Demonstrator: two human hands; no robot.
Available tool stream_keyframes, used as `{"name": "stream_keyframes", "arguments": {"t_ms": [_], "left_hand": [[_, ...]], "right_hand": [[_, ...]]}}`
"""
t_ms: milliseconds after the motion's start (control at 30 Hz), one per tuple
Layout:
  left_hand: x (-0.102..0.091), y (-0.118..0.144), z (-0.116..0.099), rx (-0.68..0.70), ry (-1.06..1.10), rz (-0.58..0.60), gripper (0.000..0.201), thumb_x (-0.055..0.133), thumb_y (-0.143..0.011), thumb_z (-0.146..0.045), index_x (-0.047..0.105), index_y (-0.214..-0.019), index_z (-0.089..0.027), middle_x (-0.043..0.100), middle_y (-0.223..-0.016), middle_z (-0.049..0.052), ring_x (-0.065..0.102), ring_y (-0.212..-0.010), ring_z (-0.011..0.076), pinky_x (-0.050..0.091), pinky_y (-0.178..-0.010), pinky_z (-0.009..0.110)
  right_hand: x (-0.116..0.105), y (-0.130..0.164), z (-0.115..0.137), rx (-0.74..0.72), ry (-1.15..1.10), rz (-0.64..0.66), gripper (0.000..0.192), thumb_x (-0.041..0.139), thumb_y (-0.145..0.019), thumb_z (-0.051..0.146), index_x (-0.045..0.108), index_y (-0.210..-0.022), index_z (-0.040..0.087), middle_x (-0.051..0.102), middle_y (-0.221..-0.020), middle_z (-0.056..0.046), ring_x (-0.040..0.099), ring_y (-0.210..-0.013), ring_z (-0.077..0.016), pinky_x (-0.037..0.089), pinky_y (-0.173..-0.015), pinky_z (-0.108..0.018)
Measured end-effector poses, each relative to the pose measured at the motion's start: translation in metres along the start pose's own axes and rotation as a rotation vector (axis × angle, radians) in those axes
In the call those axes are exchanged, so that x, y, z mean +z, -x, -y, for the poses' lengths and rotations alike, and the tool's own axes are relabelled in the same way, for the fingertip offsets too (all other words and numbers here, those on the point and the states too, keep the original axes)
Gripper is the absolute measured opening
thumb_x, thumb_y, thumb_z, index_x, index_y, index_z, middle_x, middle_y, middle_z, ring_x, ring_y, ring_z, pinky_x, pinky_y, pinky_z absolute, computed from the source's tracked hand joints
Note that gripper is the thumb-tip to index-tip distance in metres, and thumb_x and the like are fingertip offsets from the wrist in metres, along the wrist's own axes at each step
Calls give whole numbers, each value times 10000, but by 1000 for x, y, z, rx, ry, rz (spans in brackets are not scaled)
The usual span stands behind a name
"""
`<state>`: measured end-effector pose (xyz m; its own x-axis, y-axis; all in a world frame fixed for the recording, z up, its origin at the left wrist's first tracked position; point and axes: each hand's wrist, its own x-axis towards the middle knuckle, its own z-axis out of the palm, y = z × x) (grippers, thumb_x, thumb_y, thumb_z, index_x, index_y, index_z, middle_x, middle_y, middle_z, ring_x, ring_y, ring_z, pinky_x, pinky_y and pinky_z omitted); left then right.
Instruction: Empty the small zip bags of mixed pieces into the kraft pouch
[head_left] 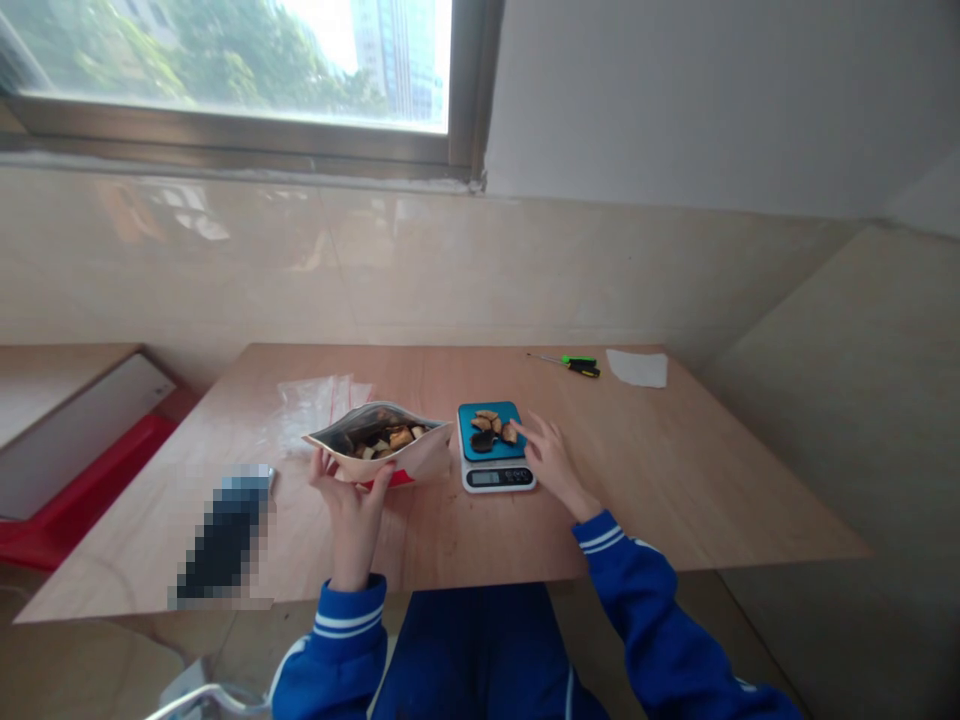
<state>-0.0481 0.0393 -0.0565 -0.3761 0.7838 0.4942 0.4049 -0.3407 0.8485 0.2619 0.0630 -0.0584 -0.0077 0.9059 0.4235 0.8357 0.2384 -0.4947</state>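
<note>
My left hand [352, 500] is closed on the near side of an open pouch [424, 462], its thumb on the front beside a red patch. Brown and pale dried chunks [390, 440] fill the pouch, whose mouth gapes upward. Just right of it is a white digital kitchen scale [498, 479] with a blue top. Several dried, brown-edged pieces [484, 424] and a dark piece [482, 441] rest on that top. My right hand [553, 460] reaches over the scale's right edge, fingers stretched out and apart, with fingertips at the rightmost piece. Whether they touch it is unclear.
Clear plastic zip bags [304, 410] lie behind the pouch. A pixelated dark object [225, 540] is at the table's left. Two screwdrivers [577, 364] and a white paper piece [637, 368] lie at the back right. The wooden table [712, 480] meets a tiled wall.
</note>
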Motion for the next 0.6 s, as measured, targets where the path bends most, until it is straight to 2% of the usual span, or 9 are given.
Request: {"name": "stream_keyframes", "arguments": {"t_ms": [33,100,133,167,267,333,433,533,600], "left_hand": [[0,1,0,-3,0,0,913,745,-715,-414,179,-1396,-193,293,-1432,225,389,-1333,323,388,-1061,540],[1,2,-1,-14,-2,-2,912,743,-719,-409,179,-1400,-185,298,-1430,227,397,-1328,321,376,-1071,539],[1,2,-2,-18,-3,-5,912,742,-720,-407,180,-1402,-182,304,-1426,227,405,-1321,318,369,-1076,540],[1,2,-2,-21,0,-6,913,744,-720,-404,181,-1403,-183,310,-1423,223,411,-1316,314,367,-1078,540],[1,2,-4,-15,31,-2,922,757,-708,-392,184,-1406,-204,319,-1429,209,412,-1316,306,388,-1065,530],[0,2,-5,-7,63,7,922,760,-708,-387,181,-1406,-219,332,-1426,203,418,-1313,302,418,-1041,522],[0,1,-4,-8,80,2,921,764,-701,-395,192,-1402,-222,348,-1414,204,435,-1297,304,449,-1010,515],[0,1,-4,-37,64,-11,925,773,-687,-404,214,-1399,-209,357,-1398,204,438,-1289,313,446,-1010,527],[1,0,-4,-58,50,-11,926,774,-683,-408,222,-1398,-204,362,-1388,200,443,-1280,316,449,-1005,534]], "right_hand": [[-13,-8,11,-2,-72,-18,469,455,-810,58,674,-1203,191,566,-1319,-148,525,-1208,-283,405,-1046,-516],[-43,-29,45,-32,-303,-22,433,447,-857,89,653,-1219,209,599,-1252,-123,550,-1183,-232,470,-998,-425],[-58,-39,67,-86,-438,59,384,452,-891,125,653,-1206,216,627,-1204,-104,593,-1115,-202,505,-949,-378],[-71,-51,90,-162,-558,193,342,456,-921,161,648,-1199,212,651,-1168,-89,625,-1049,-175,519,-921,-347],[-91,-81,160,-493,-731,582,291,462,-953,175,639,-1185,169,669,-1173,-76,625,-1066,-141,503,-922,-288],[-86,-96,195,-662,-631,762,299,435,-956,116,641,-1171,146,676,-1179,-79,622,-1062,-125,486,-908,-248],[-60,-109,219,-776,-267,910,300,489,-896,27,664,-1118,128,716,-1087,-81,655,-910,-123,487,-807,-220],[-36,-109,221,-809,46,882,213,550,-856,32,693,-1000,94,726,-1019,-112,668,-859,-173,497,-754,-267],[-28,-106,218,-804,140,854,146,563,-865,77,704,-898,98,730,-957,-112,676,-839,-197,506,-718,-290]]}}
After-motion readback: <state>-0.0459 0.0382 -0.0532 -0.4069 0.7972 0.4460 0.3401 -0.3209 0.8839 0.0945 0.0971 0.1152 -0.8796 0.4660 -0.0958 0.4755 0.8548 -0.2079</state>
